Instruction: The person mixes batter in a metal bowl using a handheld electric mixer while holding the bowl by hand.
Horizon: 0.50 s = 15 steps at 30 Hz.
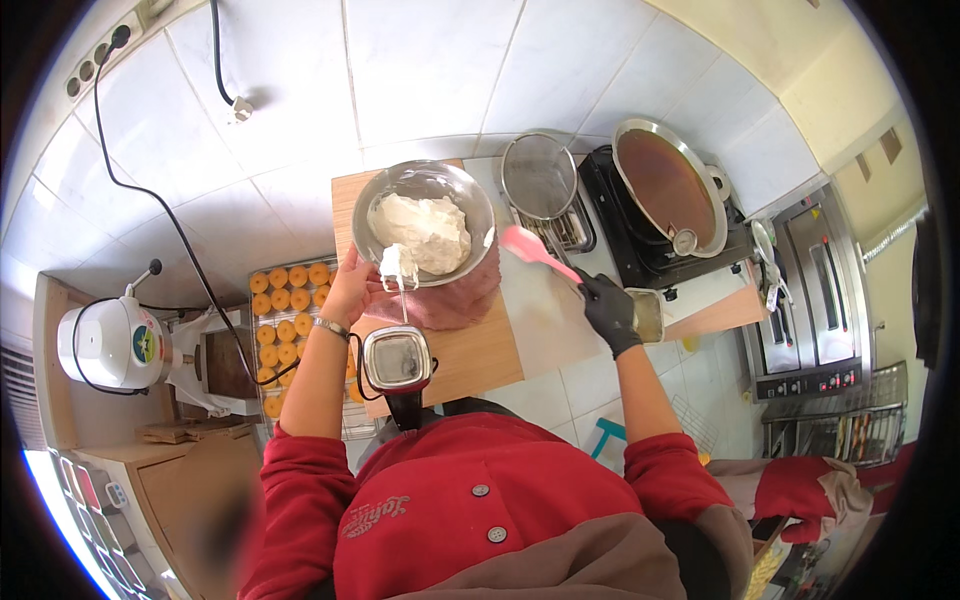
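Note:
My bare left hand is at the near left rim of a steel mixing bowl, its fingers against the bowl's side. Thick white cream fills part of the bowl. My right hand, in a black glove, grips a silicone spatula with a pink head, held in the air right of the bowl. An electric hand mixer stands near my body, its beater coated in cream at the bowl's near edge. A reddish cloth lies under the bowl on a wooden board.
Ring doughnuts fill wire racks at left, by a white stand mixer. At right are a strainer, a wide pan of brown liquid on a black stove, and a steel oven. A black cord hangs at left.

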Tool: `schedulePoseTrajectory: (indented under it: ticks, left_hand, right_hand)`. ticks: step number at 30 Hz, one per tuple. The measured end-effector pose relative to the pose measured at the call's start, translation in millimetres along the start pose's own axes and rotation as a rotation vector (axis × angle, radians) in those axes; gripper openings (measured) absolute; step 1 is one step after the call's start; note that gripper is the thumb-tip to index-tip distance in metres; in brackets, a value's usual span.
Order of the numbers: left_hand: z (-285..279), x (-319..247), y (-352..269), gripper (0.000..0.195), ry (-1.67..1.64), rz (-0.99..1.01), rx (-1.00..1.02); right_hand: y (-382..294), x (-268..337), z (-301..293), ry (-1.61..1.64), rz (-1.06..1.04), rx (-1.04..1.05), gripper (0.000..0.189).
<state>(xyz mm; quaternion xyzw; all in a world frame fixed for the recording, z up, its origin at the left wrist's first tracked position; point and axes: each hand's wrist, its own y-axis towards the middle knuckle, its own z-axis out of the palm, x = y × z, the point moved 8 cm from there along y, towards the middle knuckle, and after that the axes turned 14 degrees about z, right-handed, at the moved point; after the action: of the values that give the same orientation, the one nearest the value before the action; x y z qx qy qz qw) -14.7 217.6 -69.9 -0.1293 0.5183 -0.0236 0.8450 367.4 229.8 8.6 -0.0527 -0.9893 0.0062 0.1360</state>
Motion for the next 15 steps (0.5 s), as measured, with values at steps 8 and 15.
schedulePoseTrajectory:
  ticks: [8, 15]
  left_hand:
    - [-1.7, 3.0, 1.3, 0.055, -0.016, -0.002, 0.012]
    - [1.7, 1.6, 1.6, 0.052, -0.006, -0.001, 0.019]
  right_hand:
    - [16.2, 16.2, -10.7, 0.375, -0.108, -0.064, 0.027]
    - [35.4, 133.7, -51.0, -0.316, -0.423, -0.260, 0.017]
